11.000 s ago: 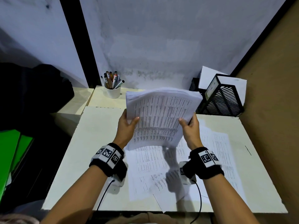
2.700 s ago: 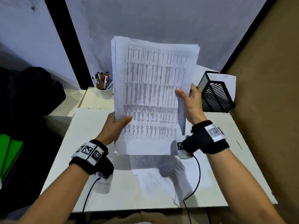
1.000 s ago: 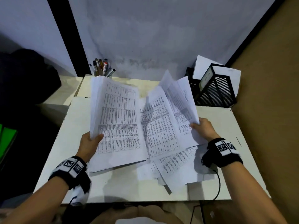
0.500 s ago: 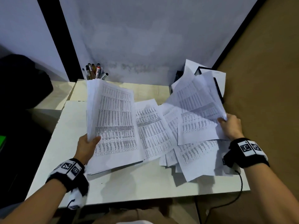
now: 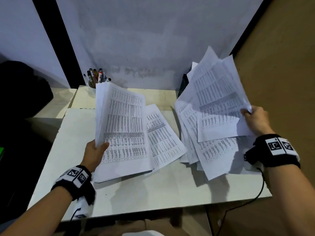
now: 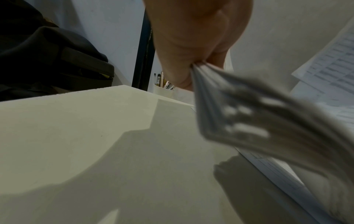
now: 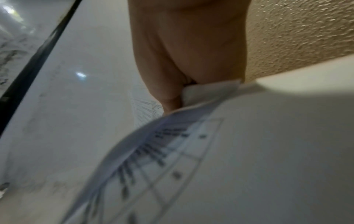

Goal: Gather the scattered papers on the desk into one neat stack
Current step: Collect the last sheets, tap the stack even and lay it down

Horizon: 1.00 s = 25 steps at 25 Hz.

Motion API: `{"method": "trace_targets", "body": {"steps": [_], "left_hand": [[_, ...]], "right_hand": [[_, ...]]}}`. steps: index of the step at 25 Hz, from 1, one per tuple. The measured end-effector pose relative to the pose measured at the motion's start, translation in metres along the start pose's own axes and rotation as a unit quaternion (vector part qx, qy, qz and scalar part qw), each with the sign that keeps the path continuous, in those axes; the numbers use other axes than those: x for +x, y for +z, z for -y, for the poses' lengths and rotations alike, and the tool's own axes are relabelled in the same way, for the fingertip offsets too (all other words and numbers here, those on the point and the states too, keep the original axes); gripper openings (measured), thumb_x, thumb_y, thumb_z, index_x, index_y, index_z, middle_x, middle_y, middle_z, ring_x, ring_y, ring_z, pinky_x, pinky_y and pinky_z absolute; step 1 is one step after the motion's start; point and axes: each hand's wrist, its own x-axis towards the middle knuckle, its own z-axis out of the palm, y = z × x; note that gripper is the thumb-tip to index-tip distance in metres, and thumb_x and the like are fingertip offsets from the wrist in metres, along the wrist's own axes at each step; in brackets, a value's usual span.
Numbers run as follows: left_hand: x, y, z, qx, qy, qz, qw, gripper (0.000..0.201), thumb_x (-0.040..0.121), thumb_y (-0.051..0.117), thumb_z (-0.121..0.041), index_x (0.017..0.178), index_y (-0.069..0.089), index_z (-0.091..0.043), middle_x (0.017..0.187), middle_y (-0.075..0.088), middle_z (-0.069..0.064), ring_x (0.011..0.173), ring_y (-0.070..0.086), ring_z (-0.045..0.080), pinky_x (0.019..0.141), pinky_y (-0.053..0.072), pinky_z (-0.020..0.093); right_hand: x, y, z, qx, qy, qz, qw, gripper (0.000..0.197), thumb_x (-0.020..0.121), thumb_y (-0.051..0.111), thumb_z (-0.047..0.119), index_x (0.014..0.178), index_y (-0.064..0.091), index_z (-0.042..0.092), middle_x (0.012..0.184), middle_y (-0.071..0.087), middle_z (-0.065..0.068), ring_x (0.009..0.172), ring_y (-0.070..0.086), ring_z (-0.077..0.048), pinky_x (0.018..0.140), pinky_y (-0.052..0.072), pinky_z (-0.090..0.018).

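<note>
Left hand (image 5: 92, 155) pinching the left edge of a thick stack (image 5: 124, 133) of printed sheets, thumb on top; stack raised at its far end, near edge resting on the worktop (image 5: 153, 193). In the left wrist view, thumb and fingers (image 6: 191, 45) closed on the stack edge (image 6: 220, 106), sheets fanning toward the camera. Single printed sheet (image 5: 163, 137) flat on the worktop, tucked partly under the stack's right side. Right hand (image 5: 255, 120) gripping the right edge of a few loose sheets (image 5: 216, 96), lifted and splayed at differing angles. In the right wrist view, fingers (image 7: 182, 53) clamped on a sheet corner (image 7: 210, 91); printed table lines blurred. Beneath the lifted sheets, a disordered pile (image 5: 213, 154) of overlapping sheets on the right part of the worktop, some overhanging toward the near edge. Gap of bare worktop between stack and pile. White cup of pens (image 5: 95, 79) at the far left, behind the stack. Black rack (image 5: 183, 86) at the far right, mostly hidden by sheets. Dark bag (image 5: 22, 92) left of the worktop.
</note>
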Motion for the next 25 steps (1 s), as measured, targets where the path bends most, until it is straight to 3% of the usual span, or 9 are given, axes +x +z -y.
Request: {"method": "trace_targets", "body": {"steps": [2, 8, 10, 12, 15, 19, 21, 23, 25], "left_hand": [[0.001, 0.001, 0.000, 0.004, 0.002, 0.005, 1.000, 0.033, 0.087, 0.058, -0.007, 0.061, 0.038, -0.014, 0.057, 0.032, 0.003, 0.055, 0.027, 0.017, 0.053, 0.024, 0.028], [-0.006, 0.006, -0.007, -0.011, -0.002, 0.005, 1.000, 0.036, 0.088, 0.056, -0.006, 0.058, 0.039, -0.016, 0.054, 0.033, 0.001, 0.051, 0.030, 0.017, 0.051, 0.025, 0.026], [-0.004, 0.008, -0.007, -0.013, -0.008, 0.000, 1.000, 0.032, 0.088, 0.056, -0.005, 0.060, 0.041, -0.013, 0.056, 0.035, 0.002, 0.053, 0.030, 0.018, 0.051, 0.026, 0.027], [0.000, 0.009, -0.004, -0.020, -0.015, -0.006, 1.000, 0.018, 0.088, 0.057, -0.006, 0.071, 0.049, -0.004, 0.065, 0.042, 0.006, 0.061, 0.035, 0.020, 0.055, 0.029, 0.028], [0.003, 0.013, 0.000, -0.032, -0.026, -0.009, 0.999, 0.007, 0.087, 0.058, -0.007, 0.086, 0.053, -0.001, 0.078, 0.047, 0.012, 0.069, 0.040, 0.020, 0.058, 0.033, 0.029], [0.002, 0.015, -0.004, -0.036, -0.025, 0.001, 0.999, 0.008, 0.087, 0.057, -0.007, 0.087, 0.053, 0.000, 0.078, 0.048, 0.013, 0.073, 0.042, 0.022, 0.058, 0.034, 0.029], [0.000, 0.017, -0.009, -0.040, -0.022, 0.010, 0.999, 0.009, 0.088, 0.057, -0.007, 0.088, 0.052, 0.000, 0.076, 0.051, 0.010, 0.070, 0.044, 0.022, 0.060, 0.036, 0.027], [-0.002, 0.019, -0.016, -0.052, -0.024, 0.022, 0.998, 0.009, 0.088, 0.057, -0.008, 0.092, 0.053, -0.001, 0.082, 0.055, 0.011, 0.071, 0.050, 0.022, 0.064, 0.041, 0.026], [-0.003, 0.022, -0.025, -0.074, -0.029, 0.040, 0.996, 0.012, 0.088, 0.057, -0.010, 0.097, 0.055, -0.003, 0.089, 0.060, 0.011, 0.080, 0.055, 0.024, 0.075, 0.045, 0.031]], "right_hand": [[0.002, -0.007, 0.003, -0.010, -0.009, 0.005, 1.000, 0.031, 0.095, 0.049, 0.018, 0.118, 0.059, 0.000, 0.078, 0.056, -0.013, 0.063, 0.047, -0.024, 0.056, 0.035, -0.030], [0.016, -0.029, -0.009, 0.075, 0.020, -0.072, 0.994, 0.026, 0.089, 0.055, 0.016, 0.108, 0.064, 0.001, 0.093, 0.064, -0.018, 0.093, 0.062, -0.033, 0.064, 0.046, -0.024], [0.026, -0.039, -0.022, 0.167, 0.028, -0.093, 0.981, 0.010, 0.085, 0.058, 0.017, 0.079, 0.063, 0.011, 0.063, 0.065, 0.003, 0.069, 0.064, -0.014, 0.041, 0.038, -0.010], [0.032, -0.045, -0.028, 0.233, 0.036, -0.111, 0.965, 0.010, 0.086, 0.059, 0.014, 0.076, 0.059, 0.016, 0.046, 0.060, 0.012, 0.047, 0.052, 0.005, 0.036, 0.034, -0.005], [0.025, -0.044, -0.029, 0.267, 0.025, -0.111, 0.957, 0.018, 0.090, 0.057, 0.014, 0.107, 0.061, 0.012, 0.062, 0.053, 0.010, 0.066, 0.050, -0.008, 0.042, 0.036, -0.004], [0.008, -0.031, -0.020, 0.344, 0.052, -0.072, 0.935, 0.017, 0.091, 0.056, 0.020, 0.075, 0.059, 0.020, 0.043, 0.059, 0.016, 0.060, 0.058, -0.011, 0.036, 0.047, -0.016], [0.000, -0.020, -0.017, 0.372, 0.059, -0.053, 0.925, 0.020, 0.093, 0.054, 0.018, 0.073, 0.055, 0.020, 0.046, 0.062, 0.018, 0.048, 0.061, 0.002, 0.049, 0.051, -0.017], [-0.008, 0.001, -0.014, 0.404, 0.059, -0.016, 0.913, 0.011, 0.090, 0.057, 0.024, 0.083, 0.061, 0.018, 0.059, 0.070, 0.011, 0.062, 0.065, -0.004, 0.073, 0.054, -0.030], [-0.017, 0.028, -0.013, 0.442, 0.069, 0.044, 0.893, 0.039, 0.076, 0.070, 0.044, 0.095, 0.064, 0.011, 0.064, 0.072, 0.013, 0.065, 0.067, -0.004, 0.072, 0.056, -0.029]]}}
